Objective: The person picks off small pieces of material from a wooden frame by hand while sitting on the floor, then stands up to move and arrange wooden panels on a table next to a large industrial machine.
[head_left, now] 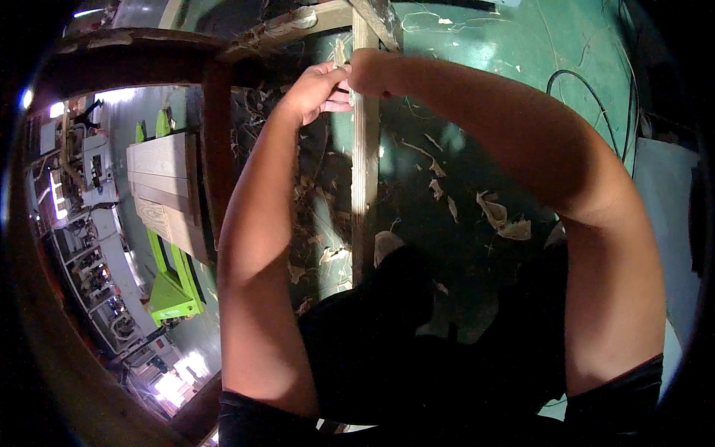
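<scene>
From where I stand, I see both arms stretched forward, the hands meeting near the far end of a pale wooden bar [365,164] that runs away from the body. The left hand [320,93] is on the bar's left side, its fingers curled and narrowed toward the wood; whether anything is pinched between them, I can't tell. The right hand [369,71] lies over the bar, bent at the wrist, its fingers hidden from me, so I can't say what it holds. A pale, ragged scrap [340,52] shows just beyond the left hand.

Past them, a wooden rail [298,30] slants in to meet the bar. Torn, papery scraps [503,220] litter the shadowed green surface [514,33] below, and a black cable [588,82] curls at right. Off to the left, pale boards [160,167] lie on a bright green pallet truck [176,298].
</scene>
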The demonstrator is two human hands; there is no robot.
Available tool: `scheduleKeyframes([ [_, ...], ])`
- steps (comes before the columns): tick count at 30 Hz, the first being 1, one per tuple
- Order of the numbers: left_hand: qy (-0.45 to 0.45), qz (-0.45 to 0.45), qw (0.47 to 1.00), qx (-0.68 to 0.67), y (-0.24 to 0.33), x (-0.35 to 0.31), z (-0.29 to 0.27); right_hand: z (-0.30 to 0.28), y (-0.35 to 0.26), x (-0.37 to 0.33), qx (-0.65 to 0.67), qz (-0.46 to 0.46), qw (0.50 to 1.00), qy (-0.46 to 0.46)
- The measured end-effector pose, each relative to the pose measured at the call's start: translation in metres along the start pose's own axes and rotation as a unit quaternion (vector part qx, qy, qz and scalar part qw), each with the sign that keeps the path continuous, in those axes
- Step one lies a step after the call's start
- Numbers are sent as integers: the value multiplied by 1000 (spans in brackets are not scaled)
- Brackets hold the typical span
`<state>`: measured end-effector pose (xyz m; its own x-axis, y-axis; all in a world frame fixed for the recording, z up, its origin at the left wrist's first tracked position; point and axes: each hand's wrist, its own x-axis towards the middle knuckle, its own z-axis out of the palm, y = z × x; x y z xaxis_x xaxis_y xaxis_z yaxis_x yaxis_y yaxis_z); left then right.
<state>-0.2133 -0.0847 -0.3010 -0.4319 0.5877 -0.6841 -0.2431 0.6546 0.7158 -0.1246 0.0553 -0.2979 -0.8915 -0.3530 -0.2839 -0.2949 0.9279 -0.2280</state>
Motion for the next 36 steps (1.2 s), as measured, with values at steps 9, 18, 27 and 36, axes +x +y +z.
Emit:
scheduleKeyframes([
  [9,-2,3,999,-32,1,-1,1,2,12,7,70,36,997,-3],
  [18,-17,2,1000,-14,1,-3,-1,40,17,-24,144,-55,959,238],
  [27,-17,3,1000,-21,-6,2,-7,28,-6,-23,146,25,968,200],
  [36,-9,11,1000,-22,3,-1,1,25,10,25,360,261,890,-104],
])
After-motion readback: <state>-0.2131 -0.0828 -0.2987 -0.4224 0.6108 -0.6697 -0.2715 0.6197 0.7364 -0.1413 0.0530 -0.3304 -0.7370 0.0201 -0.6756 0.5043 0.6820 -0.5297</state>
